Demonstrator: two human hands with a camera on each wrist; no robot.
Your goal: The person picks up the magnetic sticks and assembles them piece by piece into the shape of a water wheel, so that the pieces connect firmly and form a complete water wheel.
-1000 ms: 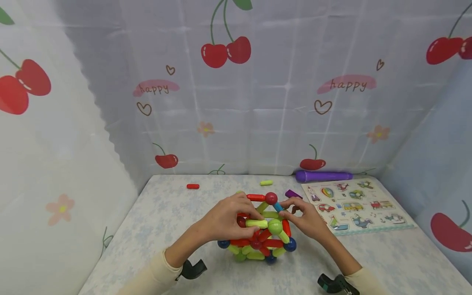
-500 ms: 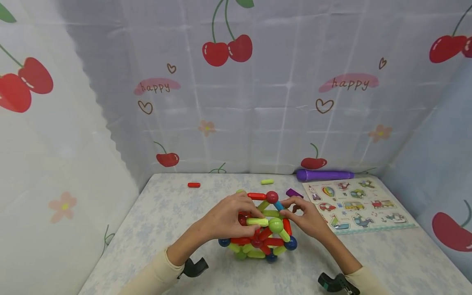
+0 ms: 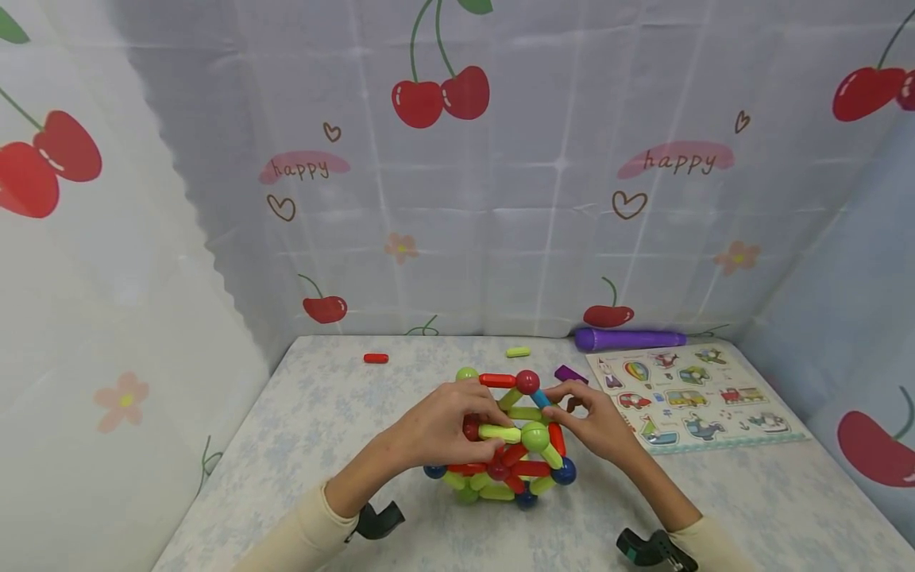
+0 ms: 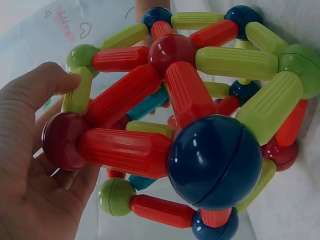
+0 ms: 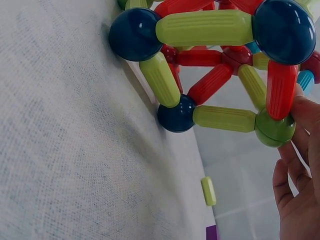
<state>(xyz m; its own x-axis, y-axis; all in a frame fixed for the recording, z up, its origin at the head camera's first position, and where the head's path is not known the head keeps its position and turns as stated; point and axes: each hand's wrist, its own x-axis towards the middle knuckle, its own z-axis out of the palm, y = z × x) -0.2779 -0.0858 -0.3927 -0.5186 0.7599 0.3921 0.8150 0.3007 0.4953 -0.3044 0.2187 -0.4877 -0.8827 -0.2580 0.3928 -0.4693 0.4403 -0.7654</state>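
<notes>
A ball-and-rod structure of magnetic sticks and balls stands on the table, with red, yellow-green and blue rods joining red, green and navy balls. At its left front, my left hand (image 3: 446, 425) pinches a yellow-green magnetic stick (image 3: 499, 433) that runs from a dark red ball to a green ball (image 3: 534, 437). The left wrist view shows the thumb on that stick and fingers behind the dark red ball (image 4: 66, 141). On the right side, my right hand (image 3: 593, 421) pinches a blue magnetic stick (image 3: 541, 398) under the top red ball (image 3: 527, 382). Its fingertips are partly hidden.
Loose on the table behind lie a red stick (image 3: 376, 358), a yellow-green stick (image 3: 518, 352) and a purple piece (image 3: 571, 374). A purple microphone-shaped toy (image 3: 629, 341) lies at the back edge, beside a picture board (image 3: 696, 401) on the right. A cherry-print curtain (image 3: 457, 238) closes the back.
My left hand has dipped slightly, so the green ball behind it shows more. The right hand and the structure stay nearly still.
</notes>
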